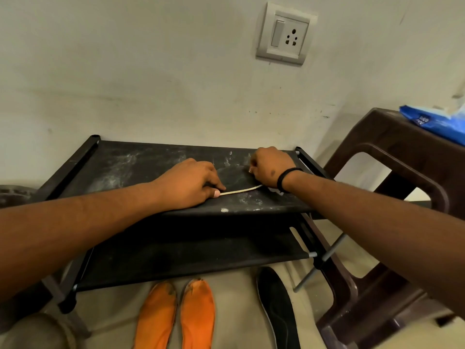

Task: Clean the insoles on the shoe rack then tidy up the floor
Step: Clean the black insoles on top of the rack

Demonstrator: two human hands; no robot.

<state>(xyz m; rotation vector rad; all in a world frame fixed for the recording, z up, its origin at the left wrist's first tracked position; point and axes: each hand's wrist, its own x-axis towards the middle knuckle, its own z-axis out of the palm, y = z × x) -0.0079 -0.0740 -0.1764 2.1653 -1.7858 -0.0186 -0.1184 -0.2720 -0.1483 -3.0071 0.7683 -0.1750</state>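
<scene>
Both hands are down on the top shelf of the black shoe rack (141,167), which is dusty with pale smears all over the fabric. There's a dark insole (235,176) lying flat on that top shelf, and you can mostly tell it's there by its pale edge running between the two hands.

Left hand (191,183) sits palm-down on the near end of the insole, thumb and fingers pressing it against the shelf, so it's pinning more than lifting. Right hand (270,166) is curled up at the far end, fingers bunched tight on the insole's edge. A black band (285,178) goes round that wrist. Something small and white pokes out under the right wrist; can't tell what it is.

Down on the floor in front of the rack: two orange insoles (176,313) side by side with grubby dark marks at the toes, and to their right a separate black insole (276,306) with a light rim.

On the right is a brown plastic chair (402,157) with a blue packet (435,124) on its seat. A switch and socket plate (285,34) is on the wall above.
</scene>
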